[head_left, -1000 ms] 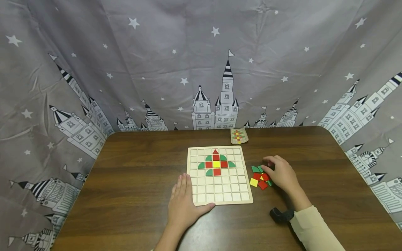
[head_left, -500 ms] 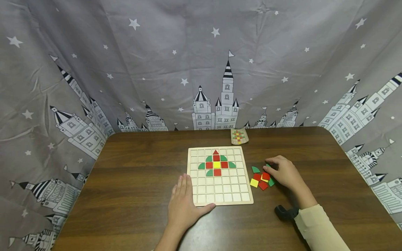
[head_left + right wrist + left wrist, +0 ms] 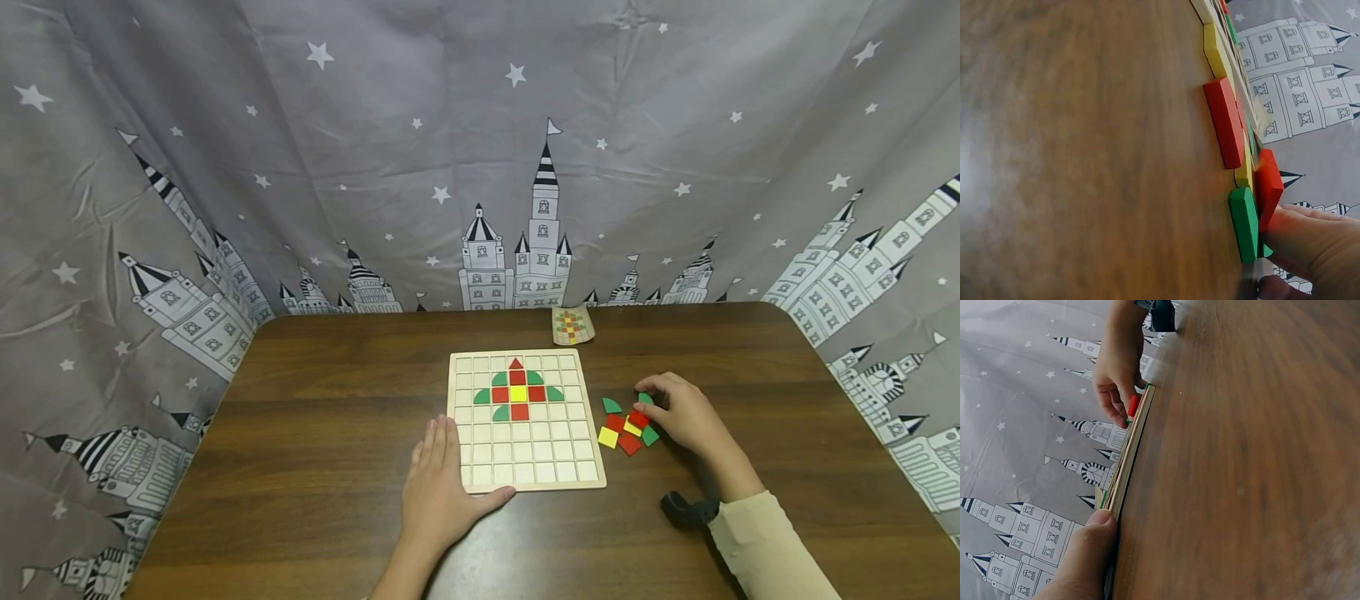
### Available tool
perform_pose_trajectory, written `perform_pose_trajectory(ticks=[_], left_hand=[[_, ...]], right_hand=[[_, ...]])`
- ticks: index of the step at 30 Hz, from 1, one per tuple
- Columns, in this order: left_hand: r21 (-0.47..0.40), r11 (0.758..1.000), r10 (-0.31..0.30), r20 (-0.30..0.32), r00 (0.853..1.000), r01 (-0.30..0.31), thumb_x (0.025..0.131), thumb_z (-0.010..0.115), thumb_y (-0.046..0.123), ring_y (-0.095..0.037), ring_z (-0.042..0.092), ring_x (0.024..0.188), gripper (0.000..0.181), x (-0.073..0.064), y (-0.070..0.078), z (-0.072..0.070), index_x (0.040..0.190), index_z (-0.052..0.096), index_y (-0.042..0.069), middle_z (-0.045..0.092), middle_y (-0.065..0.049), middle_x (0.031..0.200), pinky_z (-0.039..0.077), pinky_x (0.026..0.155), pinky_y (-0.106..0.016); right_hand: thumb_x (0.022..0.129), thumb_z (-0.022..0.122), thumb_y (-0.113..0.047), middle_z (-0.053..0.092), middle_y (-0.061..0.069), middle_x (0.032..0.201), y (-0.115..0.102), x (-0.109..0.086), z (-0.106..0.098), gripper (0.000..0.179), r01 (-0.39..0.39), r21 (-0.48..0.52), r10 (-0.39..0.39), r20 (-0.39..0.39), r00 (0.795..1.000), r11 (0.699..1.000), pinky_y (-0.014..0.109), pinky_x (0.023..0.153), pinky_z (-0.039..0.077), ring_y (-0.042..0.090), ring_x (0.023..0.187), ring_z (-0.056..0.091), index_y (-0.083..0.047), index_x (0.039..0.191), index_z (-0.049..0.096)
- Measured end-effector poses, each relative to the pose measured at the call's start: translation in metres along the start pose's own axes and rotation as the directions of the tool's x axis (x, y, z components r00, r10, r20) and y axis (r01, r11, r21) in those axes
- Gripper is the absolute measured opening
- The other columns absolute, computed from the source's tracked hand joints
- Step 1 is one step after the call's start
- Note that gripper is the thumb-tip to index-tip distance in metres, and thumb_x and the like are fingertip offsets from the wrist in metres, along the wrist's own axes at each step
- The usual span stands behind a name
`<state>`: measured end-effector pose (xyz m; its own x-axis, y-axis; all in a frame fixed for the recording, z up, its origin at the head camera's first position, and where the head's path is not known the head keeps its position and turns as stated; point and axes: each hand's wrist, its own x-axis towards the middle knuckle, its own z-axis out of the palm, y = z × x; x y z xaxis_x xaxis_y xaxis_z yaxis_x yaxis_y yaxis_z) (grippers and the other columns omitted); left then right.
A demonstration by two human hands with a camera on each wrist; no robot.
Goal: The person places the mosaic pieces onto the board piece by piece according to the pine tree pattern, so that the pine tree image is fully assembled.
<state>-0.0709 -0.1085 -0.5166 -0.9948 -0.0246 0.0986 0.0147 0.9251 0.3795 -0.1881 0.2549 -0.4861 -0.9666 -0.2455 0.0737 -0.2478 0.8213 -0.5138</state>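
A pale wooden grid board (image 3: 532,454) lies on the table, holding red, yellow and green tiles in a tree-like pattern. My left hand (image 3: 435,492) rests along its left side, fingers straight, with the thumb (image 3: 1094,531) on the near edge. To the right of the board, my right hand (image 3: 681,417) pinches a green quarter-round tile (image 3: 645,399) between thumb and fingers. Its thumb is right at a tilted red tile (image 3: 1269,187) that lies over a yellow tile (image 3: 633,427). Another green tile (image 3: 1244,225) lies close by.
Loose tiles beside the board include a yellow square (image 3: 608,437), a red square (image 3: 629,443) and a green quarter-round (image 3: 611,405). Behind the board lies a small pattern card (image 3: 572,327). A grey curtain (image 3: 360,167) hangs past the table's far edge.
My right hand has moved slightly right, drawing the green quarter-round tile away from its neighbour. The red tile beside the thumb has shifted and turned. My left hand stays put.
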Motion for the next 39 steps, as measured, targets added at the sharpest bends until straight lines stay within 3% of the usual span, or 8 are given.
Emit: perform_pose_trajectory(ticks=[9,16,22,29,39], left_hand=[[0.003,1.000,-0.003,0.002,1.000,0.003,0.062,0.055,0.094,-0.029,0.018,0.154,0.137,-0.001,0.000,0.000,0.156,0.023,0.001,0.022,-0.015,0.165,0.024,0.123,-0.049],[-0.003,1.000,-0.005,0.006,1.000,0.005,0.062,0.057,0.093,-0.029,0.018,0.154,0.136,-0.001,0.001,-0.001,0.156,0.023,0.000,0.022,-0.015,0.165,0.025,0.123,-0.049],[-0.001,1.000,-0.002,0.003,1.000,0.002,0.062,0.057,0.092,-0.030,0.019,0.154,0.136,-0.001,0.002,-0.002,0.156,0.024,0.000,0.023,-0.016,0.164,0.025,0.123,-0.049],[-0.008,1.000,-0.005,0.005,1.000,0.005,0.062,0.057,0.093,-0.030,0.018,0.154,0.136,-0.001,0.002,-0.003,0.156,0.024,0.000,0.022,-0.015,0.164,0.024,0.123,-0.049],[-0.004,1.000,-0.004,0.008,1.000,0.004,0.062,0.055,0.094,-0.030,0.018,0.154,0.137,-0.001,0.001,-0.003,0.156,0.023,0.000,0.022,-0.015,0.165,0.024,0.123,-0.049]], right_hand=[[0.088,0.074,-0.015,0.066,0.012,0.104,-0.002,0.000,-0.002,0.029,0.055,-0.031,-0.054,0.011,0.998,0.998,0.032,0.071,0.048,0.020,0.082,0.054,-0.003,0.115,0.071],[0.089,0.072,-0.011,0.064,0.017,0.107,-0.001,0.001,-0.003,0.033,0.048,-0.025,-0.047,0.045,0.998,0.999,0.042,0.080,0.054,0.025,0.090,0.058,0.002,0.119,0.069],[0.089,0.073,-0.011,0.063,0.018,0.106,-0.003,0.002,-0.006,0.037,0.051,-0.056,-0.047,0.074,0.996,0.997,0.039,0.077,0.053,0.023,0.086,0.056,0.006,0.121,0.067],[0.090,0.071,-0.014,0.064,0.018,0.102,-0.007,0.005,-0.007,0.032,0.088,-0.087,-0.083,0.052,0.995,0.992,0.053,0.088,0.054,0.032,0.094,0.061,0.007,0.115,0.068],[0.093,0.070,-0.024,0.061,0.008,0.098,-0.041,0.014,0.007,0.033,0.053,-0.048,-0.052,0.035,0.998,0.997,0.039,0.076,0.051,0.020,0.082,0.055,-0.003,0.118,0.069]])
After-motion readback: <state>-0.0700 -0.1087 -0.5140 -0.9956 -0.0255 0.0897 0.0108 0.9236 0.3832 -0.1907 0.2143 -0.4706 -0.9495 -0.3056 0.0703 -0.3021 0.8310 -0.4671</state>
